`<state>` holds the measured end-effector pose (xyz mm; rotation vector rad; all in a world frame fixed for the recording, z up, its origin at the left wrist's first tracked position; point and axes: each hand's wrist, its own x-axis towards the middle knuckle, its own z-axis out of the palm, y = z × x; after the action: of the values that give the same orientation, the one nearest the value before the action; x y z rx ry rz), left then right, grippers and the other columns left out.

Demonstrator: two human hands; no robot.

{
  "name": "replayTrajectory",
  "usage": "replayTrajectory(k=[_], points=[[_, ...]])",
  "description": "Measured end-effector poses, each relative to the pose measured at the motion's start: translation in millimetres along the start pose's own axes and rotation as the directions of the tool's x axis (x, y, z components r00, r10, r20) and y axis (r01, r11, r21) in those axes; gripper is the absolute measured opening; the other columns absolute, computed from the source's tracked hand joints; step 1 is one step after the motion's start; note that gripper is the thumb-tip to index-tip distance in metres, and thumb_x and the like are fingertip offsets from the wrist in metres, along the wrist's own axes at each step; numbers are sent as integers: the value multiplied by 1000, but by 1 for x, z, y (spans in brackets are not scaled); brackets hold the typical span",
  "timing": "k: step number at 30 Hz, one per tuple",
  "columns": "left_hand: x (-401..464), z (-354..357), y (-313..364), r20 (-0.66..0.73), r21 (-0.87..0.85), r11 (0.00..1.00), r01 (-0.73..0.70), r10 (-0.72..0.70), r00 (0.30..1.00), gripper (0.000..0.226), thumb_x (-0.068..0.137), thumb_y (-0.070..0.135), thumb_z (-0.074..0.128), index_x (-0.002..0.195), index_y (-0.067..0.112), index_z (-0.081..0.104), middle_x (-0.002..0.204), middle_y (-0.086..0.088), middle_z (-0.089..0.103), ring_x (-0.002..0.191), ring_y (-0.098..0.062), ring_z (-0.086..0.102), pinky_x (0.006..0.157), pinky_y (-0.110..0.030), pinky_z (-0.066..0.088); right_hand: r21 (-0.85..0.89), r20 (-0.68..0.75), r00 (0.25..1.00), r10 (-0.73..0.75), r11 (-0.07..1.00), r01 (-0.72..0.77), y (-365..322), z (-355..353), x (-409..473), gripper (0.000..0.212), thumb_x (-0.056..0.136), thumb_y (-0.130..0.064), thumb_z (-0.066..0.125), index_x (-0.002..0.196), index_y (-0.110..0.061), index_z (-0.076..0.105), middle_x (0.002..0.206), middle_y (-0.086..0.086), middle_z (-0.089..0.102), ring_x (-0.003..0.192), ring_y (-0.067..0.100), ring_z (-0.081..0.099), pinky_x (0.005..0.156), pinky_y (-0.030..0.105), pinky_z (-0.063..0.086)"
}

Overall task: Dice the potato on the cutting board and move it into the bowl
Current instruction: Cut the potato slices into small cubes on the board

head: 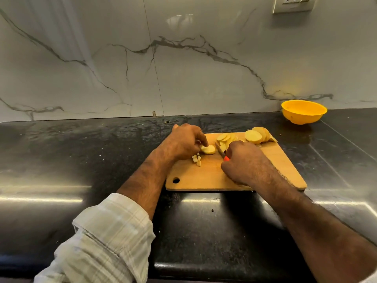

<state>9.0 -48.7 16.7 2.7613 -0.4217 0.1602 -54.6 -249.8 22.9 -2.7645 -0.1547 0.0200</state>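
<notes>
A wooden cutting board (214, 178) lies on the black counter. My left hand (183, 142) pinches a small stack of potato slices (208, 149) at the board's far left. A few diced pieces (196, 159) lie just below that hand. My right hand (242, 162) grips a knife with an orange handle (226, 158); its blade (220, 150) points up and left, just right of the held slices. More potato slices (225, 138) and a larger sliced potato chunk (258, 135) sit along the board's far edge. A yellow bowl (304, 111) stands at the back right, against the wall.
The black stone counter (81, 160) runs wide to both sides of the board. A marble-patterned wall (163, 68) rises behind it, with a socket plate (293, 4) at the top right. The counter's front edge (224, 270) is near me.
</notes>
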Motion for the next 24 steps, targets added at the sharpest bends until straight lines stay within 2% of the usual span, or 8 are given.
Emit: replayTrajectory(k=[2, 4, 7, 13, 15, 17, 20, 24], points=[[-2, 0, -2, 30, 36, 999, 13, -14, 999, 29, 97, 22, 70, 122, 36, 74, 127, 13, 68, 124, -11, 57, 116, -57, 28, -4, 1, 1000, -8, 1000, 8, -1, 3, 0, 46, 90, -36, 72, 131, -21, 60, 120, 2, 63, 102, 19, 59, 86, 36, 59], [-3, 0, -2, 76, 72, 997, 8, -14, 997, 36, 96, 36, 73, 132, 37, 67, 125, 15, 68, 121, -10, 58, 114, -56, 30, -6, -1, 1000, -12, 1000, 12, -2, 3, 0, 45, 90, -37, 71, 131, -21, 60, 121, 1, 63, 102, 18, 59, 86, 36, 59], [-4, 0, -4, 111, 88, 996, 3, -13, 994, 38, 90, 52, 78, 124, 40, 67, 123, 18, 66, 118, -8, 57, 111, -55, 30, -3, 1, 1000, -8, 1000, 8, -2, 1, 1, 42, 91, -36, 72, 129, -22, 61, 121, 2, 64, 103, 19, 59, 87, 36, 59], [-9, -5, -12, 73, 66, 998, 20, -25, 997, 19, 93, 44, 77, 110, 40, 72, 124, 17, 66, 124, -9, 55, 115, -54, 26, -6, -1, 1000, 31, 999, -31, 3, -2, 1, 37, 90, -34, 72, 124, -22, 63, 118, 3, 63, 100, 20, 60, 85, 35, 59], [-10, -6, -9, 105, -25, 1000, 3, 0, 994, 34, 87, 60, 76, 112, 38, 72, 120, 18, 68, 120, -7, 58, 114, -57, 32, -16, 7, 1000, 28, 999, -28, 2, -3, 2, 39, 91, -34, 72, 126, -21, 61, 119, 3, 63, 102, 20, 60, 85, 35, 59], [-11, -7, -3, 157, -14, 1000, -4, 6, 988, 50, 78, 67, 81, 116, 37, 70, 123, 18, 67, 121, -7, 58, 116, -58, 29, -27, 20, 1000, 14, 1000, -14, -1, -1, 1, 43, 91, -35, 72, 129, -21, 59, 122, 3, 62, 103, 19, 58, 83, 33, 57], [-12, -9, 1, 178, 15, 1000, 6, -8, 984, 49, 79, 53, 87, 121, 38, 68, 128, 17, 65, 125, -9, 56, 118, -58, 27, -36, 36, 999, 10, 999, -9, -3, -1, 0, 46, 92, -36, 71, 133, -20, 58, 123, 4, 62, 102, 19, 57, 79, 31, 54], [-13, -12, -7, 148, 40, 998, 43, -49, 988, 46, 85, 40, 85, 127, 40, 66, 132, 17, 64, 130, -10, 54, 119, -57, 23, -29, 11, 1000, 26, 999, -26, 2, -5, -3, 41, 92, -33, 71, 128, -18, 60, 117, 4, 62, 101, 20, 60, 85, 34, 58]])
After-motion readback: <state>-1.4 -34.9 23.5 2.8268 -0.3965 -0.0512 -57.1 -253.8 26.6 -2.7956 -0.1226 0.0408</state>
